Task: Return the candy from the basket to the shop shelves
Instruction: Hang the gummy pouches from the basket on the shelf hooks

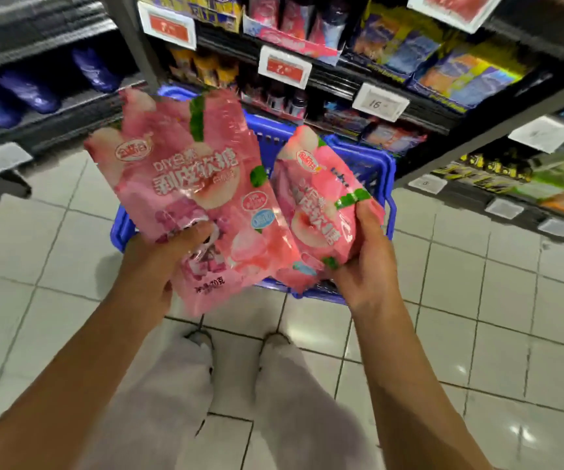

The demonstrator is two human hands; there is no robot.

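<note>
My left hand (158,262) grips the lower edge of a large pink peach candy bag (185,184), with the thumb lying across its front. A second pink candy bag (314,212) of the same kind is held by my right hand (365,262) along its right side. Both bags hang above a blue plastic basket (372,164) that stands on the tiled floor and is mostly hidden behind them. What lies inside the basket cannot be seen.
Dark shop shelves (419,106) with packed snacks and white price tags rise behind and to the right of the basket. Another shelf unit (36,127) with blue packs stands at the left. My legs in pale trousers are below, on white floor tiles (511,334).
</note>
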